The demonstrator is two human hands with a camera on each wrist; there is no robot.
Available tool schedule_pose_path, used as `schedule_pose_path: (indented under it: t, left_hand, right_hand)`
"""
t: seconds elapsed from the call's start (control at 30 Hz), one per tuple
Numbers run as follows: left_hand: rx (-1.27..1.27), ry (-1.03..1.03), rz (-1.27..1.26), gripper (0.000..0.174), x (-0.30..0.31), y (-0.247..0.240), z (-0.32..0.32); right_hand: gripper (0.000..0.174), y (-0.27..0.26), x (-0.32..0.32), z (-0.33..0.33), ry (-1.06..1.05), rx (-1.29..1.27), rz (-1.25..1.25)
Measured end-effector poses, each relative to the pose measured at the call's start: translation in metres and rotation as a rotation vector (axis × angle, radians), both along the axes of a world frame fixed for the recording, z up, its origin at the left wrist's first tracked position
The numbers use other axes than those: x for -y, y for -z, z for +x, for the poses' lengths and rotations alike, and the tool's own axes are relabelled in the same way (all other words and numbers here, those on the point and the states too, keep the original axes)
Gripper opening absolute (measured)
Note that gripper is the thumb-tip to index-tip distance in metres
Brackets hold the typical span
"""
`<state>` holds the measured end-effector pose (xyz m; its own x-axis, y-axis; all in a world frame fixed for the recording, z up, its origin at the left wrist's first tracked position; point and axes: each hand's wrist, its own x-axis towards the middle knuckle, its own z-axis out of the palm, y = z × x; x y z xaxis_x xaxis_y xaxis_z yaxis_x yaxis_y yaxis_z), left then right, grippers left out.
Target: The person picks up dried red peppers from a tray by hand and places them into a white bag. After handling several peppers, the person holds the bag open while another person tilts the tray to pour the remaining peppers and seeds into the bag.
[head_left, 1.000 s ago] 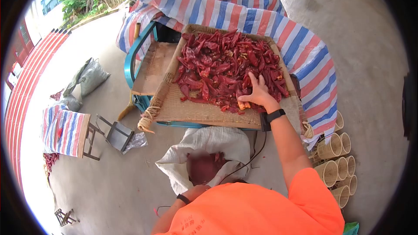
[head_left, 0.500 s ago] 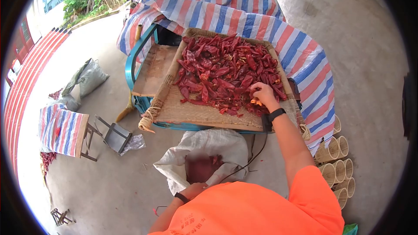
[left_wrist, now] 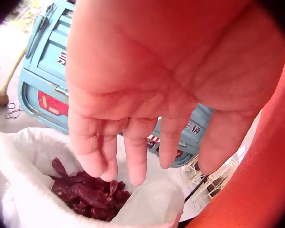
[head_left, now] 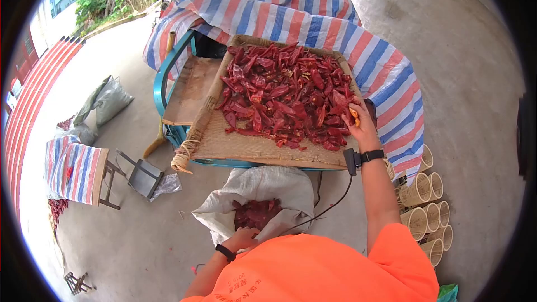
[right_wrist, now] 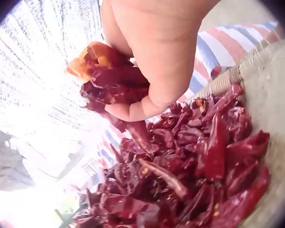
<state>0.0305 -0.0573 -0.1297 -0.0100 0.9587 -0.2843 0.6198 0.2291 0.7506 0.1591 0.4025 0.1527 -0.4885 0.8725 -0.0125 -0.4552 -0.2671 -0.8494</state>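
Note:
Dried red chillies (head_left: 279, 89) cover most of a woven tray (head_left: 257, 151). At the tray's right side, the right hand (head_left: 362, 126) curls round several chillies, one of them orange; the right wrist view has these held chillies (right_wrist: 118, 85) between the thumb and fingers of the hand (right_wrist: 156, 52), above the pile (right_wrist: 180, 166). The left hand (head_left: 243, 239) is at the near rim of a white woven sack (head_left: 218, 201) with red chillies (head_left: 257, 212) inside. In the left wrist view the left hand (left_wrist: 147, 85) hangs with its fingers loosely extended and nothing in them.
A striped sheet (head_left: 386, 72) lies behind and right of the tray, over a blue vehicle (head_left: 162, 86). Several wicker baskets (head_left: 417, 193) stand at the right. To the left are a small chair (head_left: 145, 178), a covered table (head_left: 75, 168) and filled sacks (head_left: 112, 100).
The right hand has moved right to the tray's edge, its spread fingers now curled round chillies. The left hand has shifted slightly left at the sack's rim.

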Motion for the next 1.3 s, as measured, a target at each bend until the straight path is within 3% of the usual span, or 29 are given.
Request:
schedule_pose_path:
  t: [0.1, 0.13, 0.23, 0.3, 0.33, 0.37, 0.4, 0.43, 0.5, 0.53, 0.63, 0.73, 0.93, 1.0, 1.13, 1.23, 1.3]
  left_hand:
    - [0.104, -0.099, 0.060, 0.040, -0.020, -0.054, -0.008]
    - [0.128, -0.122, 0.080, 0.037, -0.030, -0.067, -0.009]
    - [0.414, -0.214, 0.313, 0.032, -0.044, -0.113, -0.011]
    - [0.666, -0.302, 0.267, 0.038, -0.056, -0.153, -0.012]
    - [0.806, -0.348, 0.292, 0.044, -0.061, -0.172, -0.011]
    - [0.950, -0.390, 0.317, 0.051, -0.065, -0.192, -0.010]
    - [0.889, -0.417, 0.402, 0.059, -0.065, -0.218, -0.012]
    - [0.880, -0.445, 0.465, 0.059, -0.067, -0.227, -0.014]
    - [0.865, -0.495, 0.579, 0.059, -0.068, -0.238, -0.016]
    - [0.977, -0.508, 0.556, 0.050, -0.067, -0.241, -0.017]
    - [1.116, -0.528, 0.361, 0.045, -0.066, -0.218, -0.018]
    - [1.209, -0.700, 0.387, 0.032, -0.064, -0.212, -0.002]
    - [1.137, -0.959, 0.234, 0.023, -0.064, -0.171, 0.015]
    - [0.915, -0.985, 0.256, 0.022, -0.068, -0.140, 0.014]
    - [0.404, -1.056, 0.408, 0.020, -0.069, -0.131, 0.017]
    - [0.348, -1.135, 0.381, 0.018, -0.072, -0.125, 0.018]
    - [0.465, -1.160, 0.308, 0.018, -0.074, -0.119, 0.019]
  right_hand:
    - [0.027, -0.008, 0.018, -0.001, 0.018, -0.195, -0.117]
    - [0.025, -0.013, 0.029, 0.000, -0.014, -0.226, -0.054]
    - [0.030, -0.026, 0.099, 0.011, 0.148, 0.517, 0.853]
    - [0.033, 0.005, 0.113, 0.011, 0.061, 0.468, 0.906]
    - [0.034, 0.006, 0.128, 0.010, -0.034, 0.496, 1.065]
    - [0.034, 0.018, 0.145, 0.009, -0.146, 0.423, 1.042]
    - [0.034, 0.030, 0.163, 0.007, -0.259, 0.355, 1.010]
    - [0.031, 0.032, 0.177, 0.001, -0.497, 0.234, 0.618]
    - [0.025, 0.035, 0.198, -0.008, -0.774, 0.097, -0.132]
    - [0.022, 0.036, 0.206, -0.011, -0.864, 0.089, -0.469]
    - [0.019, 0.085, 0.215, -0.008, -0.935, 0.130, -0.570]
    - [0.018, 0.104, 0.219, -0.007, -0.889, 0.210, -0.657]
    - [0.020, 0.135, 0.229, -0.011, -0.832, 0.223, -0.720]
    - [0.022, 0.144, 0.236, -0.017, -0.750, 0.222, -0.740]
    - [0.024, 0.164, 0.246, -0.023, -0.669, 0.125, -0.826]
    - [0.031, 0.183, 0.249, -0.022, -0.653, 0.070, -0.829]
    - [0.027, 0.198, 0.254, -0.021, -0.649, 0.096, -0.510]
